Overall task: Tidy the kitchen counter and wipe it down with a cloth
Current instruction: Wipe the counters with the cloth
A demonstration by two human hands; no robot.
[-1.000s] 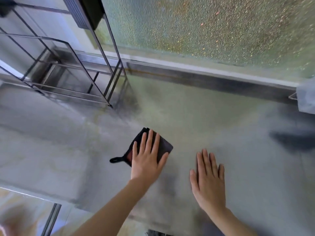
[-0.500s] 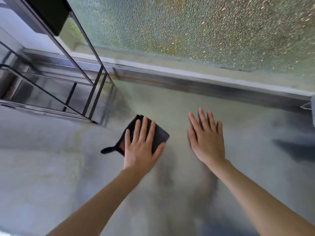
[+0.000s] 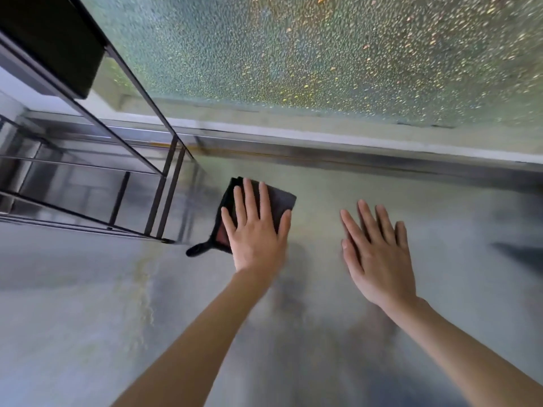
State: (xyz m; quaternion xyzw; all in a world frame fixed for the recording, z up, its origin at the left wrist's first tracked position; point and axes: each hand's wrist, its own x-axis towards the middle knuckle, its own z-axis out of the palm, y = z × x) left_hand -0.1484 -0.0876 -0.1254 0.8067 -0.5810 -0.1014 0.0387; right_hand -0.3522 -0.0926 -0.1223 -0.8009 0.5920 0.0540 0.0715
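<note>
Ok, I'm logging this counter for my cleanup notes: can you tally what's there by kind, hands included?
Dark cloth: 1
Metal rack: 1
Hands: 2, left hand pressing flat on the cloth, right hand open over the counter
Total: 4

Left hand (image 3: pixel 256 230) lies flat, fingers (image 3: pixel 249 198) straight, pressing a dark folded cloth (image 3: pixel 279 201) onto the steel table (image 3: pixel 88 304). Right hand (image 3: pixel 379 254) flat on bare table just beside it. Black wire rack (image 3: pixel 158 183) at the far left edge. Textured glass pane (image 3: pixel 323 54) behind the far edge.
</note>
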